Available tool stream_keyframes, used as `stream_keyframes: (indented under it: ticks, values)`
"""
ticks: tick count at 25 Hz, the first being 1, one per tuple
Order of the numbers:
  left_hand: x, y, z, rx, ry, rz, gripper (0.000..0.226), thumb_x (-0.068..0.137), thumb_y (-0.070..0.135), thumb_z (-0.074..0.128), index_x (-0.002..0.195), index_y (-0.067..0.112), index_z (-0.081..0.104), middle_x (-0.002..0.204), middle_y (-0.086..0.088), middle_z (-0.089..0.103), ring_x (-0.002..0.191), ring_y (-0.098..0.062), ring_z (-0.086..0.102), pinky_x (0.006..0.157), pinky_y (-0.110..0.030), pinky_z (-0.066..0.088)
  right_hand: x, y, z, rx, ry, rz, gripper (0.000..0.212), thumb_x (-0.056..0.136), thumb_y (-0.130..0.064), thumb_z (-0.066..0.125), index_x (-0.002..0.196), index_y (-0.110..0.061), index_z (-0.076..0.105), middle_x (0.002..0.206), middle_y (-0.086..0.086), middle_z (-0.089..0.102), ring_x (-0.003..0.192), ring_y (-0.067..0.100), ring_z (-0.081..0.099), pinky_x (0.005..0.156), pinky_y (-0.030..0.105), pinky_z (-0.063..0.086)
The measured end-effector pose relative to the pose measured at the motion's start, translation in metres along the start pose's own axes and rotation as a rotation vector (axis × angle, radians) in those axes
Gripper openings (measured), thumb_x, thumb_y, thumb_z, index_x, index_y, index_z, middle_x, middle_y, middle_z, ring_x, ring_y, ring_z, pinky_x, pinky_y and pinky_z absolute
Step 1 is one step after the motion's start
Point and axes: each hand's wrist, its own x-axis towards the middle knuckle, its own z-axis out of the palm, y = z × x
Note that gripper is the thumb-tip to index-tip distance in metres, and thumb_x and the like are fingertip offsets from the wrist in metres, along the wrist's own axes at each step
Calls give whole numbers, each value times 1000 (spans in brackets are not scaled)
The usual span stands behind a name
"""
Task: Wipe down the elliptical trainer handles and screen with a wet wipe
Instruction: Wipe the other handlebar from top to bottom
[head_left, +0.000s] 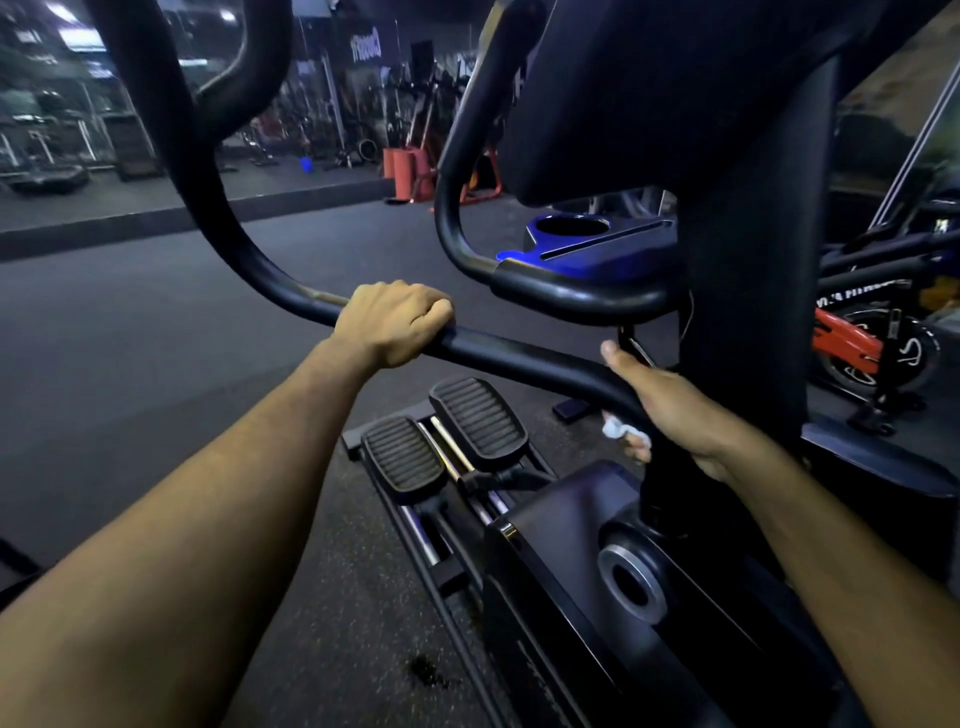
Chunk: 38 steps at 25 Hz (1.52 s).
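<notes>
Mid-wipe, my two hands on the elliptical's long handle (519, 358).

My left hand (392, 325) curls round the bar, steadying it; my right hand (670, 410) wraps the lower bend, the wet wipe (618, 428) bunched beneath its fingers (638, 446) — thin, limp, likely to slip on smooth tube, so I'd keep it pressed flat under the palm. The rigid bar won't give — the console (649, 104) looms above my fingers.

Elliptical trainer (587, 561) on gym floor (156, 322)

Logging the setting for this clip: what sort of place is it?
Most likely a gym: an elliptical with ribbed pedals, an exercise bike on the right, and racks of gear along the far wall.
</notes>
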Motion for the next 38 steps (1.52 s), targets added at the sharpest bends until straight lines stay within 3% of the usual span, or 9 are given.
stream_keyframes:
  ticks: [3,10,14,19,22,28,32,35,38]
  values:
    - [1,1,0,3,2,-7,62,83,53,11,95,26,67,88,-3,71,88,-35,64,77,-45,51,9,-17,-5,101,-235,109,64,92,-68,53,70,-9,62,60,13,53,41,19,43,43,24,39]
    - [-1,-1,1,3,2,-13,54,87,50,16,97,29,66,93,0,73,90,-33,64,72,-44,48,69,-100,56,-523,-436,-11,51,91,-55,67,91,-4,70,62,5,68,44,16,53,57,26,46]
    - [-2,0,-1,-9,-23,-10,61,85,52,11,98,29,66,96,-1,73,89,-32,64,74,-47,50,78,-102,68,-604,-383,-98,49,86,-58,72,74,-11,65,53,6,61,46,19,56,62,28,47]
    - [-1,0,-2,-26,-34,-6,59,84,50,11,97,27,64,97,-1,72,90,-34,63,76,-47,49,60,-92,58,-880,-136,-149,72,78,-84,57,67,-13,62,43,0,61,49,19,61,70,34,52]
    - [-2,-2,-3,-32,-52,3,50,89,45,16,96,26,63,91,0,72,91,-33,62,80,-48,50,47,-73,43,-871,-89,-108,68,74,-79,66,68,-12,63,51,8,64,45,21,59,61,30,49]
    - [-2,-8,-9,-85,-82,97,47,94,43,18,106,31,62,97,3,73,96,-32,63,81,-47,49,79,-108,64,-603,-426,62,50,76,-55,82,64,-9,67,64,17,63,52,22,54,66,33,46]
    - [-7,-27,-16,-539,-66,147,51,97,41,19,127,34,60,107,7,71,102,-24,62,90,-45,46,95,-130,107,-535,-312,33,43,85,-48,77,69,-9,69,61,8,62,47,16,54,51,23,46]
    - [-25,-43,-7,-932,84,261,48,103,35,30,144,24,54,124,-1,61,118,-18,58,106,-36,43,85,-121,91,-442,-254,187,68,87,-71,57,93,-5,71,70,7,63,51,14,56,50,21,48]
    - [-60,-66,19,-812,349,195,51,98,32,43,147,18,49,140,-4,47,132,-21,49,114,-28,35,77,-110,67,-389,-219,353,110,64,-97,52,119,-3,64,104,23,62,71,24,56,62,28,45]
